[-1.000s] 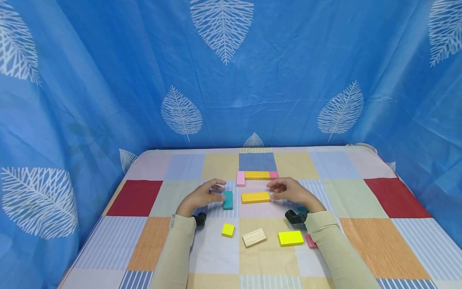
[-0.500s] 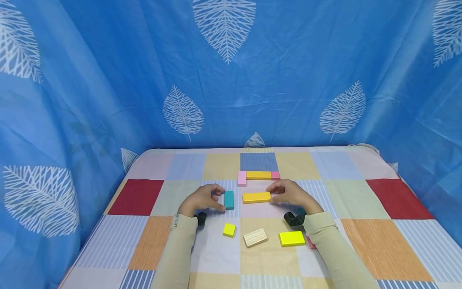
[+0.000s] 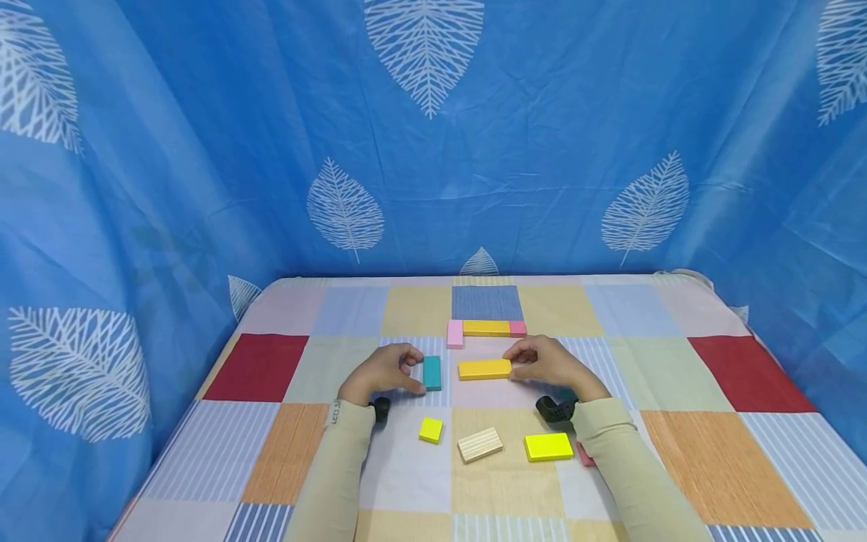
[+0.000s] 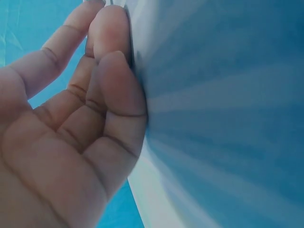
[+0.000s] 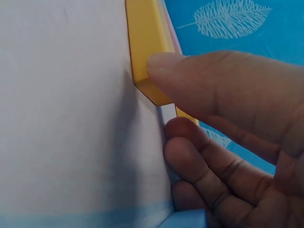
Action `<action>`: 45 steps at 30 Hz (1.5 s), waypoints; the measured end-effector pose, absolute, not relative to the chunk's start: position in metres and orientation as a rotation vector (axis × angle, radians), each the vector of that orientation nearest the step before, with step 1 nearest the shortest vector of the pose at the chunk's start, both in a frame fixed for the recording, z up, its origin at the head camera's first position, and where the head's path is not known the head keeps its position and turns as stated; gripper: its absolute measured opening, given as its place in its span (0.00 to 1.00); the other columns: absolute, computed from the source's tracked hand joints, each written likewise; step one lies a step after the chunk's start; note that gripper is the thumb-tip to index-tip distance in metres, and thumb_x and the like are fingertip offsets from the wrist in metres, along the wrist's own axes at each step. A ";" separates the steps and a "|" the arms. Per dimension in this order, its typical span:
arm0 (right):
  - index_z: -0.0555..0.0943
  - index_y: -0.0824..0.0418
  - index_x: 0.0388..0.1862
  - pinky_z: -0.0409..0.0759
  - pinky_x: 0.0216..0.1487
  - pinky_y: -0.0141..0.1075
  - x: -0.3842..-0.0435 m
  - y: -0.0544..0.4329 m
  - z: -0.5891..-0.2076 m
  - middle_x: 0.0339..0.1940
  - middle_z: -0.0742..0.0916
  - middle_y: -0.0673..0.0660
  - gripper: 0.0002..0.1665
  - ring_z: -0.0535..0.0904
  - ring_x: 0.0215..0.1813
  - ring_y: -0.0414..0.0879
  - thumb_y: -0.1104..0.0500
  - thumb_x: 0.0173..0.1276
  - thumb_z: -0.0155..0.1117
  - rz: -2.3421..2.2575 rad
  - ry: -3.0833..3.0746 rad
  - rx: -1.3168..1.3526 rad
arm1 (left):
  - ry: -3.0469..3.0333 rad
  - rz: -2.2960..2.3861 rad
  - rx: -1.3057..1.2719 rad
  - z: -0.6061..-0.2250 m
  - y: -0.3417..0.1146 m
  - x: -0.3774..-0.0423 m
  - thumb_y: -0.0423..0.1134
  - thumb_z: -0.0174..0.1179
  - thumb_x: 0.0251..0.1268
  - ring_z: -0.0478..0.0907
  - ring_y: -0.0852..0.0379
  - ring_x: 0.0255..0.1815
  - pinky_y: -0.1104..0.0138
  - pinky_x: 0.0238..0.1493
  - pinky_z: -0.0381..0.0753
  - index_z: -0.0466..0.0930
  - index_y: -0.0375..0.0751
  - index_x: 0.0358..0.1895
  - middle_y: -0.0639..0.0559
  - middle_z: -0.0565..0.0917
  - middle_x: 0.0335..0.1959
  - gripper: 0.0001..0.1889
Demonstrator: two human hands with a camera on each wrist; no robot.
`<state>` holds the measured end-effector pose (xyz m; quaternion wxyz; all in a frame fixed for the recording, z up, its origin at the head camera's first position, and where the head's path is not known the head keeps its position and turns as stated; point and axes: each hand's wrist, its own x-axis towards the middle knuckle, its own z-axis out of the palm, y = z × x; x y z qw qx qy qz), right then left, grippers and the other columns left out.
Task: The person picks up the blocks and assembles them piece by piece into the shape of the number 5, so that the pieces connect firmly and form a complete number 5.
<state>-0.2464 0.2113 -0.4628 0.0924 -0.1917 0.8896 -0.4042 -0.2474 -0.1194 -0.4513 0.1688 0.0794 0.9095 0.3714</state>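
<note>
A flat teal block (image 3: pixel 432 373) lies lengthwise away from me in the head view. My left hand (image 3: pixel 386 370) is at its left side, index finger by the far end and thumb by the near end, pinching it. The left wrist view shows that hand (image 4: pixel 71 118) with its other fingers curled in against the cloth; the block is out of sight there. To the right, my right hand (image 3: pixel 550 363) pinches the right end of an orange-yellow block (image 3: pixel 484 369). In the right wrist view the thumb presses the block's end (image 5: pixel 145 42), and the index fingertip is hidden.
Behind stand a pink block (image 3: pixel 455 334), another orange-yellow block (image 3: pixel 486 328) and a darker pink one (image 3: pixel 518 329), joined in a row. Nearer lie a small yellow square (image 3: pixel 430 430), a bare wood block (image 3: pixel 480 445) and a bright yellow block (image 3: pixel 549 447). A red block (image 3: pixel 585 455) is partly under the right sleeve.
My left thumb has dropped to the teal block's near end, and the index finger has come to its far end. My right fingers have closed on the orange-yellow block, which has shifted slightly right.
</note>
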 end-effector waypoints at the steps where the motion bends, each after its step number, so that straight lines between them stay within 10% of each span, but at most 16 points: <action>1: 0.90 0.69 0.49 0.84 0.53 0.41 -0.246 0.212 -0.462 0.46 0.90 0.60 0.14 0.81 0.44 0.48 0.67 0.65 0.80 -1.204 2.641 -0.579 | 2.590 1.051 0.230 -0.451 -0.119 -0.248 0.32 0.84 0.54 0.74 0.53 0.44 0.63 0.48 0.78 0.85 0.38 0.61 0.50 0.82 0.48 0.30; 45: 0.90 0.70 0.51 0.82 0.56 0.46 -0.247 0.234 -0.462 0.47 0.90 0.61 0.15 0.80 0.46 0.50 0.67 0.67 0.80 -1.212 2.603 -0.519 | 2.628 0.930 0.322 -0.448 -0.090 -0.255 0.35 0.82 0.59 0.77 0.48 0.52 0.53 0.63 0.82 0.84 0.41 0.66 0.44 0.85 0.56 0.30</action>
